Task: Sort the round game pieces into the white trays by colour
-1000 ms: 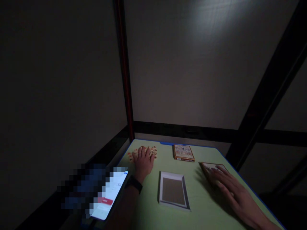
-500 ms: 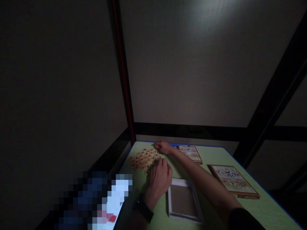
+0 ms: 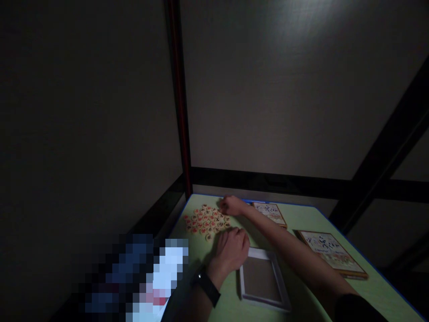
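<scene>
Round wooden Chinese chess pieces (image 3: 207, 220), marked in red and dark characters, lie spread in one layer on the pale green table (image 3: 187, 268). My left hand (image 3: 233, 247), with a dark band on the wrist, is between the pieces and the open shallow white box (image 3: 261, 275). Its fingers are curled and their tips are hidden, so what they hold does not show. At the far edge of the pieces, my right hand (image 3: 232, 205) reaches across with bent fingers close to the outer pieces. Whatever lies under those fingers is too small to make out.
One flat illustrated box (image 3: 270, 213) lies behind my right forearm, and a second illustrated box (image 3: 333, 252) lies to the right. A wall (image 3: 268, 112) rises behind the table. Blurred blocks cover something bright at the lower left.
My left hand has drawn away from the near side of the pieces toward the white box, uncovering more of them. My right hand stays at their far edge. The view has shifted slightly.
</scene>
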The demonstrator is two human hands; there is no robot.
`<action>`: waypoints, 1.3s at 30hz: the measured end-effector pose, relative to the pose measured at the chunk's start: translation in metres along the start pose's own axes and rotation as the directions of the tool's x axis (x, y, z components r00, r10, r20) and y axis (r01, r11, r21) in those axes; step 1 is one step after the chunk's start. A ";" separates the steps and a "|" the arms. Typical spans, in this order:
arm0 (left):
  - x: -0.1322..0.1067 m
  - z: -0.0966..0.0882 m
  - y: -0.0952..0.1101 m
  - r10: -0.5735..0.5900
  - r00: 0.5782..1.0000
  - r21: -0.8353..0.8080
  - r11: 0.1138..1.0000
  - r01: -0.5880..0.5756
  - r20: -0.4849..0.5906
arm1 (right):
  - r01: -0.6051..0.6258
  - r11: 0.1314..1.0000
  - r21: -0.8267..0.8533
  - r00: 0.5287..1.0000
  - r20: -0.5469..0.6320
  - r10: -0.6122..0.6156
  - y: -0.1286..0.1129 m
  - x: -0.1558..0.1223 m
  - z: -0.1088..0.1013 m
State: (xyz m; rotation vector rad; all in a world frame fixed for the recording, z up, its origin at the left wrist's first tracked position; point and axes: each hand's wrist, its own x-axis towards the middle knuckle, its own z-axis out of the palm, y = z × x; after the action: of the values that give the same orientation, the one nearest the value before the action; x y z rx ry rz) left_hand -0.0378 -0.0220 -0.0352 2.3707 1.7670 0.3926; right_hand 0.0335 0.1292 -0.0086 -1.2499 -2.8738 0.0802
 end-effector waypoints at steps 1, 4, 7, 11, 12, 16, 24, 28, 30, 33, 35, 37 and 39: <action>0.000 -0.001 0.000 -0.001 1.000 -0.002 1.000 0.001 0.000 | -0.006 1.000 -0.015 1.000 0.015 0.006 -0.002 0.002 -0.001; -0.001 -0.004 0.001 -0.006 1.000 -0.011 1.000 0.006 0.013 | -0.017 0.998 -0.056 0.998 0.057 0.020 -0.010 0.010 -0.002; -0.002 -0.006 0.001 -0.005 1.000 -0.010 1.000 0.005 0.028 | -0.024 0.996 -0.085 0.996 0.086 0.032 -0.016 0.016 -0.002; -0.001 -0.003 0.000 0.008 1.000 -0.013 1.000 -0.008 0.011 | -0.026 0.994 -0.104 0.994 0.106 0.037 -0.021 0.016 -0.004; -0.001 -0.001 0.000 0.012 1.000 -0.015 1.000 -0.012 0.008 | -0.026 0.994 -0.107 0.994 0.107 0.037 -0.022 0.015 -0.005; 0.001 0.003 -0.002 0.010 1.000 -0.015 1.000 -0.010 0.001 | -0.018 0.994 -0.112 0.996 0.090 0.028 -0.025 0.018 -0.011; -0.001 0.001 -0.001 -0.013 0.999 -0.014 1.000 0.014 0.043 | 0.073 0.994 -0.084 0.995 0.075 -0.067 -0.039 0.045 -0.006; -0.001 0.002 -0.002 -0.007 0.998 -0.035 0.999 0.009 0.055 | 0.103 0.991 -0.081 0.991 0.089 -0.096 -0.045 0.052 -0.001; -0.001 0.001 -0.002 -0.004 0.998 -0.044 0.999 0.007 0.057 | 0.103 0.991 -0.082 0.992 0.086 -0.096 -0.047 0.052 0.000; -0.001 -0.001 -0.002 -0.001 0.998 -0.055 0.998 0.005 0.066 | 0.093 0.993 -0.079 0.994 0.056 -0.089 -0.051 0.051 0.000; 0.000 -0.001 -0.002 -0.006 0.997 -0.060 0.998 0.011 0.074 | 0.091 0.993 -0.070 0.996 0.018 -0.090 -0.055 0.048 -0.003; 0.001 -0.002 -0.003 -0.004 0.997 -0.059 0.998 0.008 0.074 | 0.093 0.994 -0.053 0.995 -0.034 -0.095 -0.056 0.040 -0.008; 0.002 -0.001 -0.004 0.007 0.998 -0.056 0.998 -0.003 0.060 | 0.092 0.995 -0.031 0.991 -0.092 -0.095 -0.054 0.024 -0.016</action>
State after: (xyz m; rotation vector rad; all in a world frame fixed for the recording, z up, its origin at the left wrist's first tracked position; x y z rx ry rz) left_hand -0.0412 -0.0192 -0.0349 2.3241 1.7019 0.3632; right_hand -0.0216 0.1108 0.0096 -1.0898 -2.8565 -0.0168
